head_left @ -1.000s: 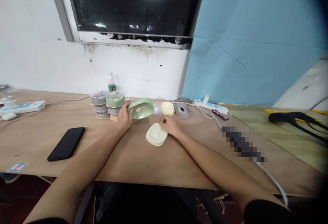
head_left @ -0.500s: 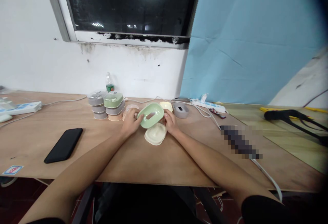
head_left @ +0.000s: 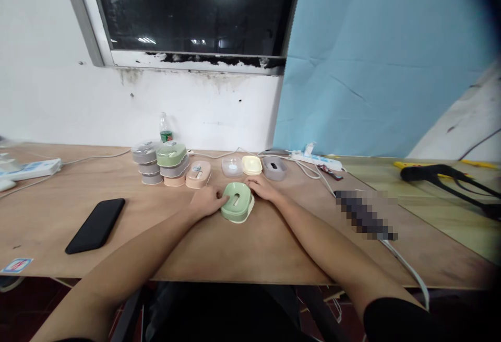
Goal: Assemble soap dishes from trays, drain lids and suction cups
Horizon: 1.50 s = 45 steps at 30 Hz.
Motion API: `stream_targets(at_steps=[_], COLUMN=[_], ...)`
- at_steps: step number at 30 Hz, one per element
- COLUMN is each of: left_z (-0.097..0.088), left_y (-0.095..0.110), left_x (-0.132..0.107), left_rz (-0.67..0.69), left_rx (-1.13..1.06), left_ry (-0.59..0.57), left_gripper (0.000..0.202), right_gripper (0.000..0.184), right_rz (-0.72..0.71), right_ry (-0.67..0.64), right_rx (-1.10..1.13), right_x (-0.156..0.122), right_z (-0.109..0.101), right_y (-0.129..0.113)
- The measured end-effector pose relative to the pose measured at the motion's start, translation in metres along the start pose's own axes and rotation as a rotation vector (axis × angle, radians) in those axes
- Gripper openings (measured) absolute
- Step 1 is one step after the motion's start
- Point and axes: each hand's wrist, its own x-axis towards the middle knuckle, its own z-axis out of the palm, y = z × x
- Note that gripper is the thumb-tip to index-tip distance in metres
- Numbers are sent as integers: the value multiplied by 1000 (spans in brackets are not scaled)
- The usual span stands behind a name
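Observation:
A green oval soap box body (head_left: 234,199) with a slot in its floor sits over a cream base piece (head_left: 251,208), whose rim shows at the right and front. My left hand (head_left: 207,201) grips the green body's left side, thumb over the rim. At the far right rim, my right hand (head_left: 263,188) has its fingers closed against the same piece; its fingertips are partly hidden. Behind them stand a clear cover (head_left: 232,167), a pale yellow soap box piece (head_left: 251,164) and a grey soap box body (head_left: 274,168).
Stacked grey soap boxes (head_left: 151,168) and a green-topped stack (head_left: 172,155) stand back left, beside a pink soap box (head_left: 198,175). A bottle (head_left: 165,128) is behind. A black phone (head_left: 96,225) lies left. A power strip (head_left: 321,161) and cables lie back right.
The green body has come down from above the table onto the cream piece, turning more level. Both hands moved down with it, uncovering the pink soap box and clear cover behind.

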Motion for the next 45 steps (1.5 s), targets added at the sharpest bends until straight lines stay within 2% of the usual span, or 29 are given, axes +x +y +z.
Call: stream_targets(at_steps=[3, 6, 10, 12, 15, 20, 24, 27, 30, 33, 35, 41, 45], left_z=[1, 0, -2, -1, 0, 1, 0, -2, -5, -7, -6, -6, -8], left_y=[-2, 0, 8, 10, 2, -25, -42, -44, -38, -29, -24, -31, -36], left_x=[2, 0, -5, -5, 0, 13, 17, 17, 13, 8, 7, 9, 11], left_rz=[2, 23, 185, 241, 205, 15, 23, 28, 27, 100, 157, 234, 215], left_rx=[-85, -157, -137, -115, -118, -106, -162, -195, -235, -190, -135, -81, -62], left_ry=[26, 6, -24, -25, -7, 96, 93, 91, 88, 45, 25, -18, -55], left_gripper=[39, 49, 70, 73, 64, 46, 35, 34, 45, 76, 88, 95, 101], right_gripper=[29, 32, 30, 31, 30, 32, 36, 40, 39, 39, 38, 35, 29], right_rz=[24, 32, -28, -31, -13, 6, -43, -70, -77, -57, -60, -23, 7], right_ry=[-2, -23, -25, -34, -4, 61, 61, 63, 48, 69, 84, 91, 65], right_rx=[2, -12, -77, -89, -73, -117, -88, -38, 4, -9, -35, -130, -179], right_x=[2, 2, 0, 0, 1, 2, -1, -3, -3, -2, -2, -4, -3], right_z=[1, 1, 1, 3, 6, 13, 17, 18, 17, 17, 17, 19, 21], right_y=[-3, -4, -2, 0, 3, 1, -9, -13, -14, -12, -11, -9, -7])
